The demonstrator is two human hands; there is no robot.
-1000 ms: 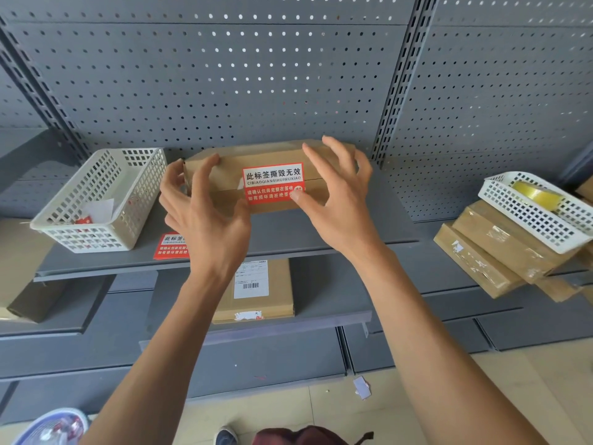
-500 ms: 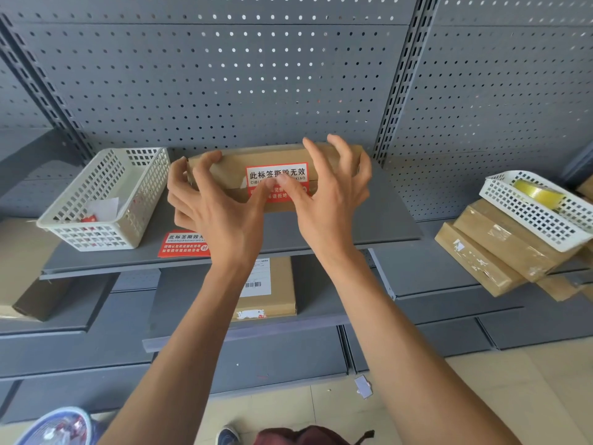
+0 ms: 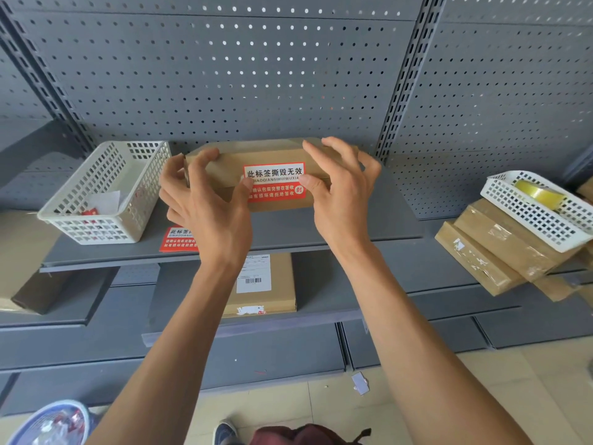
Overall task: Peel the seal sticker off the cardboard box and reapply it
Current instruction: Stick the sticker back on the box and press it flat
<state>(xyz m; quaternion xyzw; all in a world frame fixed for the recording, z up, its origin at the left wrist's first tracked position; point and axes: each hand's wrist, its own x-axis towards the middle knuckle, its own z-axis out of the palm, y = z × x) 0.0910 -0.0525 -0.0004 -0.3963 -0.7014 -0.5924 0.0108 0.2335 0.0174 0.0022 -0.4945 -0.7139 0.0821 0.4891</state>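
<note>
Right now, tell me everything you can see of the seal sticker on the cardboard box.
The seal sticker is a rectangular label, white on its upper band with black Chinese characters and a line of Latin letters, red below with white text and a small round mark at its right. It lies flat, folded across the seam on the front of the cardboard box on the grey shelf. The left hand thumb presses its left edge and the right hand thumb its right edge; neither corner looks lifted.
</note>
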